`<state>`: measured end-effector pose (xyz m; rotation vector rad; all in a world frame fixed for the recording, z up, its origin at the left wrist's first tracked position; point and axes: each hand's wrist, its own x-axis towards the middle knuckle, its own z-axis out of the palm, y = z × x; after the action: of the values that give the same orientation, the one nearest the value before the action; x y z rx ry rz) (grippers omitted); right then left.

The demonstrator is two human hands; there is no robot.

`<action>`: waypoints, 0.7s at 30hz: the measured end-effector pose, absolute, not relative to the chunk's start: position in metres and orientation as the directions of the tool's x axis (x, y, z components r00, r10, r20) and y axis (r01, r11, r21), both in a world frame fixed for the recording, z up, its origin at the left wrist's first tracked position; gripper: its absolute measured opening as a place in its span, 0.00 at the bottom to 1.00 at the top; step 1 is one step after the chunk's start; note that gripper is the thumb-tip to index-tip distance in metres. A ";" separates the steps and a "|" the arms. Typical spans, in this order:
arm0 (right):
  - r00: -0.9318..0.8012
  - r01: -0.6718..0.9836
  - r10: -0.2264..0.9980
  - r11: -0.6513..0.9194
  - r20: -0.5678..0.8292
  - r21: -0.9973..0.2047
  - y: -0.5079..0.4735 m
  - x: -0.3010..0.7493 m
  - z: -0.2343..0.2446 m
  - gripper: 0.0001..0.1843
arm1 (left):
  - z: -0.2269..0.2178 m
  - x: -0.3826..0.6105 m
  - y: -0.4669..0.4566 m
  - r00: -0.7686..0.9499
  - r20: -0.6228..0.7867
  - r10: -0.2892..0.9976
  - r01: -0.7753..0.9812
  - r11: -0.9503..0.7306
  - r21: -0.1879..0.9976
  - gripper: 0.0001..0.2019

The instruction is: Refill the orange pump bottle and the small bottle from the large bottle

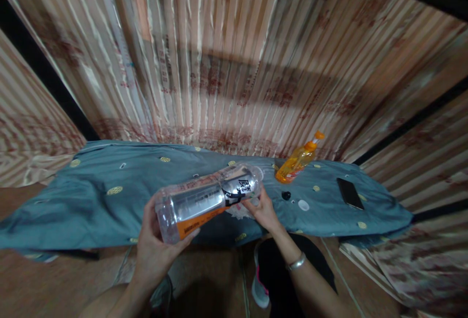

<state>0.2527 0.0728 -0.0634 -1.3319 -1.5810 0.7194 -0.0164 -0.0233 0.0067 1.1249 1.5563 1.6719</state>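
Observation:
A clear plastic bottle [208, 198] with a silver and orange label is held tilted above the cloth. Its base sits in my left hand [155, 240], fingers and thumb wrapped around it. At the neck end, on the right, my right hand [265, 211] has its fingers closed on the bottle; some of those fingers are hidden behind it. Beneath the bottle lies a whitish, crumpled-looking thing [238, 212], partly covered, whose kind I cannot make out. Right of my right hand lie a small black piece [286, 195] and a white disc [303, 205].
An orange pump bottle [295, 162] leans toward the striped curtain [226, 65]. Further right lies a dark phone [350, 194]. All rest on a blue-green cloth [109, 211] over a narrow surface. Dark bars [54, 74] rise at both sides. A shoe [260, 291] shows on the tiled floor.

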 end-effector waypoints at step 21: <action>-0.010 0.436 0.953 0.277 0.303 -0.856 0.074 0.253 -0.069 0.32 | -0.002 -0.022 -0.024 -0.409 0.239 0.880 0.151 -0.193 0.969 0.50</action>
<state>0.2529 0.0738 -0.0687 -1.3087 -1.6070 0.6907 -0.0217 -0.0244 -0.0025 1.2191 1.5010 1.6573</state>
